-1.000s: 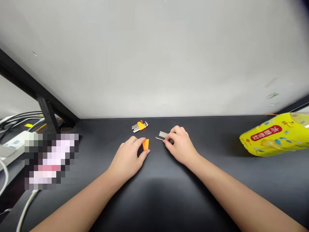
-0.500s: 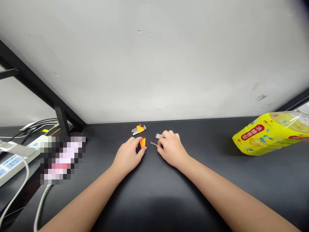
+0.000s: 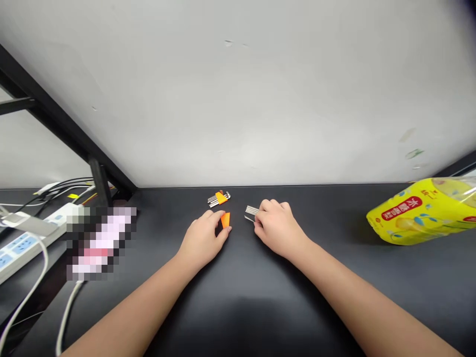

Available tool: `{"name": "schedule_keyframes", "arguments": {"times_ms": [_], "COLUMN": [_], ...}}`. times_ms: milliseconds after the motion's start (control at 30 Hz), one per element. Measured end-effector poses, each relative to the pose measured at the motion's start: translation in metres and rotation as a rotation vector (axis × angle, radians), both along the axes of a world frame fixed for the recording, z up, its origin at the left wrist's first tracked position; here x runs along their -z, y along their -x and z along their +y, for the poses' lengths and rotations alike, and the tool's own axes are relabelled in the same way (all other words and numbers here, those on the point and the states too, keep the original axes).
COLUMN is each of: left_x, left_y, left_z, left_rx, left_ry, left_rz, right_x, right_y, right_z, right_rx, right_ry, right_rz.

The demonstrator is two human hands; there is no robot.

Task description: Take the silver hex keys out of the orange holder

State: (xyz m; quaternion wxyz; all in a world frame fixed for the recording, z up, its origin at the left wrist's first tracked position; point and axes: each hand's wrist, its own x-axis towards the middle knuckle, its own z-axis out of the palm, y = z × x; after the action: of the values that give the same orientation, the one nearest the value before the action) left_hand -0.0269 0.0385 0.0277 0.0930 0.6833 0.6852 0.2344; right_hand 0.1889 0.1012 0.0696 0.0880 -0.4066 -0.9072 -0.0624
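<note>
My left hand (image 3: 203, 237) pinches an orange plastic holder (image 3: 225, 220) between thumb and fingers, just above or on the black tabletop. To its right, my right hand (image 3: 277, 225) has its fingers closed on thin silver hex keys; one or two slim keys (image 3: 249, 218) stick out by the thumb. A row of several more hex keys (image 3: 252, 210) shows by the fingertips, and whether the fingers grip these is hidden. Beyond my left hand lies a hex key set (image 3: 219, 199), its silver keys seated in an orange holder.
A large yellow-labelled drink bottle (image 3: 420, 213) lies tilted at the right. On the left are a white power strip (image 3: 22, 245), cables (image 3: 40, 248), a blurred pinkish object (image 3: 106, 238) and a black metal frame (image 3: 67, 121). A pale wall (image 3: 238, 109) backs the black table (image 3: 230, 297).
My right hand has shifted slightly right, away from my left hand, carrying the thin keys along. My left hand keeps the orange holder. The whole view has also shifted a little.
</note>
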Motion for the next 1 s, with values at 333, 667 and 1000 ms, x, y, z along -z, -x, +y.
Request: {"name": "schedule_keyframes", "arguments": {"times_ms": [333,667,1000], "left_x": [0.003,0.002,0.001], "left_y": [0.001,0.001,0.0], "left_z": [0.0,0.0,0.0], "left_rx": [0.008,0.014,0.015], "left_ry": [-0.005,-0.002,0.008], "left_rz": [0.004,0.02,0.015], "right_x": [0.015,0.015,0.026], "right_y": [0.009,-0.004,-0.012], "right_z": [-0.003,0.014,0.03], "right_rx": [0.047,0.119,0.014], "right_ry": [0.181,0.129,0.147], "right_rz": [0.173,0.212,0.284]}}
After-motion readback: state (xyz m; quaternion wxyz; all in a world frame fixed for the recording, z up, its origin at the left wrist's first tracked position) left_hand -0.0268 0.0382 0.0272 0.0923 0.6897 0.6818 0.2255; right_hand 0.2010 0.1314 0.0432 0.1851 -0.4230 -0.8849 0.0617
